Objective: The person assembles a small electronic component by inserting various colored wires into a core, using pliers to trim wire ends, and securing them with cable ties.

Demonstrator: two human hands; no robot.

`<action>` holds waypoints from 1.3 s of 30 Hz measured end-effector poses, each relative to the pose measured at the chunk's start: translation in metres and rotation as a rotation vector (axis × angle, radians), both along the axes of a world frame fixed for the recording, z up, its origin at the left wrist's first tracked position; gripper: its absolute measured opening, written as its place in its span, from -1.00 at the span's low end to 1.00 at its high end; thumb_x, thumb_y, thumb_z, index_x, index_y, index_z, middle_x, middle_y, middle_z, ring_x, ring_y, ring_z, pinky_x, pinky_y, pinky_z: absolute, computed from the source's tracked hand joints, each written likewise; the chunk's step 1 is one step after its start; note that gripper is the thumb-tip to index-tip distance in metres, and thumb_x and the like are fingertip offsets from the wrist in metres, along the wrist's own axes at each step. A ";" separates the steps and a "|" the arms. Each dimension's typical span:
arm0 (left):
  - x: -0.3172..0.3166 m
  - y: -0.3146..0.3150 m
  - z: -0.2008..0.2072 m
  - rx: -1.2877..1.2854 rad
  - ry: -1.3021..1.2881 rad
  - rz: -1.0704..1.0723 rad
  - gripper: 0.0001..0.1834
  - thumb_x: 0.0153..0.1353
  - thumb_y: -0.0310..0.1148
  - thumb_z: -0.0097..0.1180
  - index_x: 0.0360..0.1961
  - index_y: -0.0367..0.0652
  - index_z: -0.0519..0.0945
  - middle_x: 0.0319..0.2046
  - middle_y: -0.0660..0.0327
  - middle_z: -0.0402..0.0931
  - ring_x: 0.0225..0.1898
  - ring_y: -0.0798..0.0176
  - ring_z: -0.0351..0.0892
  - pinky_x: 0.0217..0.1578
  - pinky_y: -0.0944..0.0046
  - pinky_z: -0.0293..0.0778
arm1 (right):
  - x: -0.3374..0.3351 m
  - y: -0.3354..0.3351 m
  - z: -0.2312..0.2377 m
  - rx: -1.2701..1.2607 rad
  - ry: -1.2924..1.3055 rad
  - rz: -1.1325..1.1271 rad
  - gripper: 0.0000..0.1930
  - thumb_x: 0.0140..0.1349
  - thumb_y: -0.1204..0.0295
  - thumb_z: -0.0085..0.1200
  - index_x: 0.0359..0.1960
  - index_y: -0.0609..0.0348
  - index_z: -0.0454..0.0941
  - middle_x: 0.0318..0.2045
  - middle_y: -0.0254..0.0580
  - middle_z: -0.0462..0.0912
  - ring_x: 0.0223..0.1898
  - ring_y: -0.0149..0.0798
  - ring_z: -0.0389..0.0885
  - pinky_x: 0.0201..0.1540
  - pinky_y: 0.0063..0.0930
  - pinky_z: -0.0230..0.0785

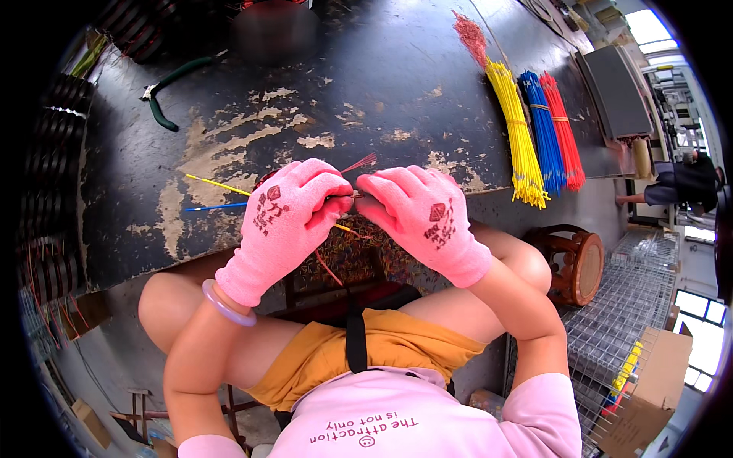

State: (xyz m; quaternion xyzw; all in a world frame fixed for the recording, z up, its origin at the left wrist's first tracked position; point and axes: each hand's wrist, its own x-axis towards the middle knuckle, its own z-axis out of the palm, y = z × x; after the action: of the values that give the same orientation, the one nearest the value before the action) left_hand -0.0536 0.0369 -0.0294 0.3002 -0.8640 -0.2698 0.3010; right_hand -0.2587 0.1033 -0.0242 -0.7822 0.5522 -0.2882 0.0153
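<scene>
Both my hands wear pink knitted gloves and meet over the table's near edge. My left hand (294,217) is closed in a pinch on thin wires. A yellow wire (217,182) and a blue wire (217,207) stick out to its left across the tabletop. An orange-yellow wire end (350,229) and a red wire (328,267) show below its fingers. My right hand (424,217) pinches a thin wire at the left fingertips; the exact joint is mostly hidden by the gloves. A tuft of fine red wires (360,162) fans out just beyond the fingers.
Bundles of yellow (513,126), blue (544,130) and red wires (563,131) lie at the right, below loose reddish strands (470,37). Green-handled pliers (162,95) rest at the far left of the worn black table (366,99). Dark ring-shaped parts (57,183) are stacked left; a wooden stool (569,263) stands right.
</scene>
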 end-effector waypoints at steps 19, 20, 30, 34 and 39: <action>0.000 -0.001 0.002 0.007 -0.018 -0.034 -0.83 0.11 -0.54 0.29 -0.24 -0.16 0.65 -0.22 0.15 0.62 -0.17 -0.02 0.63 -0.16 0.10 0.55 | -0.014 -0.015 0.003 0.252 -0.016 0.204 -0.83 0.29 0.27 0.23 -0.28 0.09 0.63 -0.39 -0.26 0.62 -0.27 -0.16 0.68 -0.24 -0.24 0.50; 0.001 0.000 0.001 0.010 -0.016 -0.044 -0.83 0.10 -0.54 0.29 -0.24 -0.16 0.65 -0.23 0.15 0.62 -0.18 -0.02 0.63 -0.16 0.10 0.55 | -0.017 -0.014 0.002 0.356 -0.199 0.192 -0.84 0.31 0.30 0.21 -0.30 0.12 0.63 -0.40 -0.23 0.64 -0.28 -0.15 0.70 -0.24 -0.22 0.52; 0.009 -0.001 0.017 0.015 -0.050 -0.018 -0.77 0.11 -0.56 0.25 -0.17 -0.15 0.64 -0.16 0.14 0.61 -0.14 -0.01 0.64 -0.13 0.10 0.56 | -0.001 -0.014 0.007 0.845 -0.755 0.029 -0.69 0.40 0.22 0.22 -0.25 0.30 0.66 -0.43 -0.27 0.70 -0.40 -0.50 0.60 -0.30 -0.50 0.47; 0.023 -0.010 0.028 -0.181 0.010 0.121 -0.73 0.15 -0.58 0.18 -0.10 -0.15 0.65 -0.02 0.14 0.61 -0.01 -0.03 0.61 0.04 0.06 0.52 | 0.000 -0.023 -0.010 0.988 -0.928 0.052 -0.70 0.40 0.22 0.21 -0.27 0.26 0.64 -0.47 -0.39 0.65 -0.42 -0.55 0.54 -0.38 -0.56 0.40; 0.021 -0.002 0.016 -0.152 -0.055 0.113 -0.73 0.20 -0.62 0.12 -0.08 -0.19 0.65 0.04 0.09 0.61 0.07 -0.07 0.58 0.13 0.03 0.47 | 0.007 -0.020 0.003 0.813 -0.856 0.016 -0.69 0.39 0.21 0.23 -0.26 0.28 0.64 -0.48 -0.37 0.64 -0.42 -0.55 0.56 -0.39 -0.52 0.42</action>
State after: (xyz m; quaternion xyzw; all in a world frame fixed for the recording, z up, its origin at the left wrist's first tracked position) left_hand -0.0325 0.0345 -0.0138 0.3322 -0.8716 -0.1779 0.3136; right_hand -0.2518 0.0838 -0.0211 -0.5317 0.5572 -0.3435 0.5375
